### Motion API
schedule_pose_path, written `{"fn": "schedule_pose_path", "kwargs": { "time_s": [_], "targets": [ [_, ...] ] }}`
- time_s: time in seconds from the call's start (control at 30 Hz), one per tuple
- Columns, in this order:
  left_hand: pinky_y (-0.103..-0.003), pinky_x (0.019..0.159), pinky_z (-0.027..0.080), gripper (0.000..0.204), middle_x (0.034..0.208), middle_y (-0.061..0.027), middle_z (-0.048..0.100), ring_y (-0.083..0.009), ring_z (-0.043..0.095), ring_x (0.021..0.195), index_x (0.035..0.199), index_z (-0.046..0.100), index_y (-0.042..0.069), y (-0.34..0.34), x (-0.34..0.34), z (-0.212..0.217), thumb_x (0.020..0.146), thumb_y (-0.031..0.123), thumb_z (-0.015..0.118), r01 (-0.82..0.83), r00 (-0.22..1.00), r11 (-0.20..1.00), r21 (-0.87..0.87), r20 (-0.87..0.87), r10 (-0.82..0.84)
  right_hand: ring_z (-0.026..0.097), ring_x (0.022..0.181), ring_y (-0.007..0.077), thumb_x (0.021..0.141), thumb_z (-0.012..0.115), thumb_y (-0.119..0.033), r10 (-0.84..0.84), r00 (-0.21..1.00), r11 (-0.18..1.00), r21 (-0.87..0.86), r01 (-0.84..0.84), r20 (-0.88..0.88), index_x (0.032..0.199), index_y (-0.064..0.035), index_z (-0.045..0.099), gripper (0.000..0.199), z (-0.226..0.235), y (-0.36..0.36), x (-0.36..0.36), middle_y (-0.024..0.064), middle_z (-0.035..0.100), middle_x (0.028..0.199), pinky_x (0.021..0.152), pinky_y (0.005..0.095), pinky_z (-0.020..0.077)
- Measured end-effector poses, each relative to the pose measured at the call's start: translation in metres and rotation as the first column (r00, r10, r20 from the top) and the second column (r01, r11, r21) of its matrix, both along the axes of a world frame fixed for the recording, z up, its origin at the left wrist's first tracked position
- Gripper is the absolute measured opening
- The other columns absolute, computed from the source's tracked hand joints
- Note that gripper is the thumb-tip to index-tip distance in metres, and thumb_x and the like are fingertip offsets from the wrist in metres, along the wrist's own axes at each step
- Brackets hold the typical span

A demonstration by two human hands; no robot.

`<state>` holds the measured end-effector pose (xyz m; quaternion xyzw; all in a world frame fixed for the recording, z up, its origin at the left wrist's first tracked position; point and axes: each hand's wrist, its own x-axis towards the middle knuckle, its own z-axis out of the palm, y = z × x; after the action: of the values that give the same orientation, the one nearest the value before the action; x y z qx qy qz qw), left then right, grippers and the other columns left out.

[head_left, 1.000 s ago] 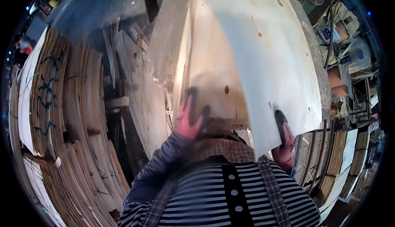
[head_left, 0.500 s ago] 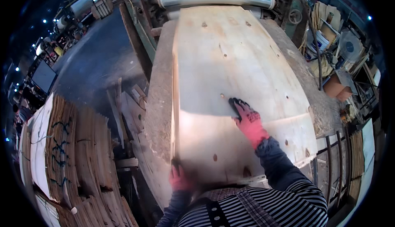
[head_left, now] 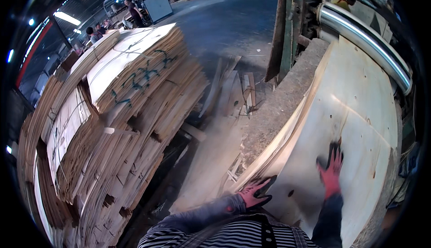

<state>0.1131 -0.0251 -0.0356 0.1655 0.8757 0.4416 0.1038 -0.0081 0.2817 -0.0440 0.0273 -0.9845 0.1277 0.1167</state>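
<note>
Both my hands wear pink gloves with black fingertips. My right hand (head_left: 331,171) rests on a pale wood veneer sheet (head_left: 341,126), its fingers spread and pointing toward the roller. At the left edge of the veneer pile, my left hand (head_left: 255,193) is open, thumb and fingers apart; whether it touches the edge is hard to tell. The sheet has dark knots and runs up to a shiny metal roller (head_left: 366,46) at the far right. Layered sheet edges show along the pile's left side.
Big tied stacks of veneer (head_left: 139,90) fill the left side, with green marks on one. A rough board ledge (head_left: 278,113) borders the pile. Loose wood strips (head_left: 233,93) lie on the floor. A person (head_left: 134,13) stands far back at the left.
My view has swung left, bringing the veneer stacks nearer the middle. My left hand's fingers now show spread at the pile edge. My right hand still lies on the veneer.
</note>
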Motion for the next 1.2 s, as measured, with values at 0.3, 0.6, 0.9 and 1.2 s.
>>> {"fn": "schedule_pose_path", "kwargs": {
  "time_s": [0.3, 0.6, 0.9, 1.2],
  "targets": [
    [-0.035, 0.096, 0.029, 0.074, 0.123, -0.0226, 0.037, -0.0333, 0.038, 0.114, 0.133, 0.012, 0.007, 0.026, 0.0, 0.071, 0.077, 0.027, 0.055, 0.169, 0.985, 0.888, 0.427, -0.062, -0.158, 0.023, 0.121, 0.0402, 0.063, 0.064, -0.04, 0.23, 0.97, 0.969, 0.077, -0.236, 0.084, 0.127, 0.0058, 0.021, 0.089, -0.038, -0.009, 0.244, 0.0246, 0.026, 0.13, 0.099, 0.0526, 0.016],
    [-0.033, 0.097, 0.026, 0.062, 0.127, -0.0211, 0.033, -0.0234, 0.035, 0.117, 0.131, 0.019, 0.002, 0.011, 0.041, 0.022, 0.08, 0.014, 0.053, -0.071, 0.711, 0.271, 0.96, 0.239, -0.662, 0.046, 0.108, 0.0292, 0.081, 0.045, -0.013, -0.315, 0.935, 0.942, -0.173, 0.288, -0.161, 0.12, 0.0015, 0.04, 0.041, 0.03, -0.014, 0.307, 0.0181, 0.046, 0.118, 0.091, 0.0353, 0.0355],
    [-0.04, 0.098, 0.027, 0.075, 0.13, -0.0277, 0.021, -0.0385, 0.027, 0.119, 0.126, 0.02, -0.007, -0.014, -0.01, -0.051, 0.072, 0.029, 0.06, 0.02, 0.998, 0.987, -0.159, -0.063, -0.03, 0.049, 0.097, 0.0392, 0.071, 0.051, -0.014, -0.223, 0.974, 0.972, 0.065, 0.224, -0.028, 0.113, 0.0023, 0.044, 0.045, 0.048, -0.04, 0.273, 0.0243, 0.047, 0.111, 0.084, 0.0392, 0.0403],
    [-0.038, 0.084, 0.039, 0.056, 0.108, -0.0228, 0.042, -0.0351, 0.044, 0.099, 0.112, 0.045, -0.001, 0.01, -0.038, -0.005, 0.069, 0.031, 0.063, -0.15, 0.986, 0.961, -0.232, -0.105, 0.129, 0.042, 0.11, 0.0299, 0.062, 0.064, -0.013, -0.255, 0.965, 0.967, 0.007, 0.255, 0.061, 0.119, -0.0084, 0.042, 0.061, 0.078, -0.003, 0.144, 0.0135, 0.044, 0.12, 0.09, 0.0362, 0.0366]
  ]
}}
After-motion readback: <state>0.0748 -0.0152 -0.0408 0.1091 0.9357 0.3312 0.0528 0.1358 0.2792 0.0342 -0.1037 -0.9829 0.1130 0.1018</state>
